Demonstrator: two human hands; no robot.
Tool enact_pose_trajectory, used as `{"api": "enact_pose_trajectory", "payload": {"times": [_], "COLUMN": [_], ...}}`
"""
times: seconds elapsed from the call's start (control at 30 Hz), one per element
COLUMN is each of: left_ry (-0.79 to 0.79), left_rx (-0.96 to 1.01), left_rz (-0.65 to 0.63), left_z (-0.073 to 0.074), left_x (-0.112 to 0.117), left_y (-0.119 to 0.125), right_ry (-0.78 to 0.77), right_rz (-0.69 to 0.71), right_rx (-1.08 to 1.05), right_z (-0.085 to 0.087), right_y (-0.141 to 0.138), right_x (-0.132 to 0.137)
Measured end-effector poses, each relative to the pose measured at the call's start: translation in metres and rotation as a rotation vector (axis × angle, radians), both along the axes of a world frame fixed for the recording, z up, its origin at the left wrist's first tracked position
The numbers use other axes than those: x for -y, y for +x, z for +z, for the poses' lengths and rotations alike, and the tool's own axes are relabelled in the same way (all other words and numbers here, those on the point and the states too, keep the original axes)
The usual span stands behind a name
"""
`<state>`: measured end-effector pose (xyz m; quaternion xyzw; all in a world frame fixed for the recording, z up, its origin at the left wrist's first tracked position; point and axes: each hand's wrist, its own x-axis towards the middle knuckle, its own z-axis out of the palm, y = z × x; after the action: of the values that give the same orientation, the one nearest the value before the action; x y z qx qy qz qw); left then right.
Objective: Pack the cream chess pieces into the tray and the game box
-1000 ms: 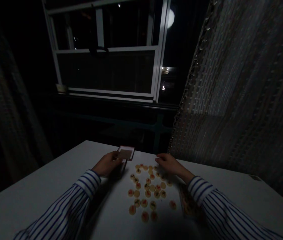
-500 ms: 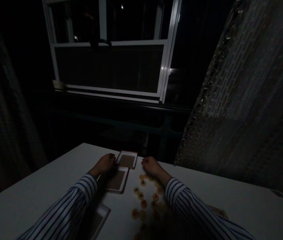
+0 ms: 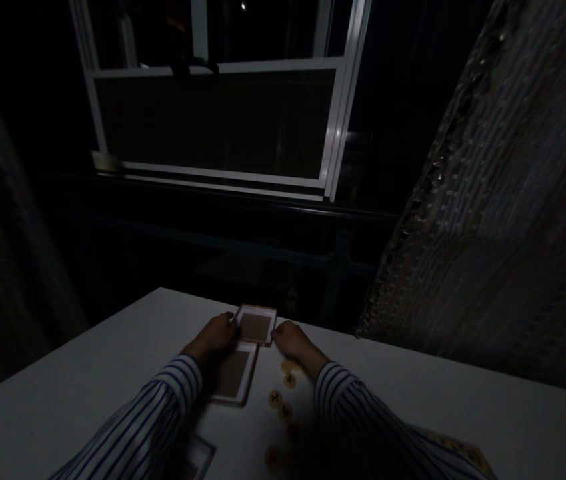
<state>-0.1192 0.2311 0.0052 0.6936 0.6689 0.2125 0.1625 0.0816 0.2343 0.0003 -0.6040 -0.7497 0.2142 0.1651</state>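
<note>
The scene is very dark. A small shallow box tray (image 3: 255, 326) with a pale rim lies near the far edge of the white table (image 3: 87, 373). My left hand (image 3: 217, 335) grips its left side with curled fingers. My right hand (image 3: 290, 341) is closed at its right edge and touches it. A second, similar tray (image 3: 235, 375) lies just in front of it. Several round yellow game pieces (image 3: 283, 397) with dark marks lie under and beside my right forearm. Both sleeves are striped.
A third tray corner (image 3: 197, 459) shows at the bottom edge. A printed sheet (image 3: 455, 448) lies at the lower right. Past the table stand a dark window with a white frame (image 3: 333, 133) and a curtain (image 3: 503, 200) on the right.
My right hand has moved left from the pile of pieces to the right edge of the far tray. The camera has tilted, so the pieces now sit lower in view.
</note>
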Motion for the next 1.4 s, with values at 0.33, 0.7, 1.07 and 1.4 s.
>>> {"api": "enact_pose_trajectory", "payload": {"times": [0.33,0.7,1.07,1.4], "left_ry": [0.032,0.071,0.178,0.267], "left_rx": [0.011,0.021,0.070,0.200], "left_rz": [-0.046,-0.052,-0.038,-0.047], "left_z": [0.002,0.021,0.042,0.058], "left_x": [0.002,0.012,0.026,0.053], "left_y": [0.010,0.024,0.045,0.073], "right_ry": [0.003,0.010,0.038,0.056], "right_rz": [0.025,0.027,-0.005,-0.047], "right_rx": [0.005,-0.060,-0.121,-0.190], "right_z": [-0.002,0.016,0.046,0.074], "right_y": [0.005,0.021,0.047,0.081], "right_x": [0.001,0.010,0.033,0.071]}}
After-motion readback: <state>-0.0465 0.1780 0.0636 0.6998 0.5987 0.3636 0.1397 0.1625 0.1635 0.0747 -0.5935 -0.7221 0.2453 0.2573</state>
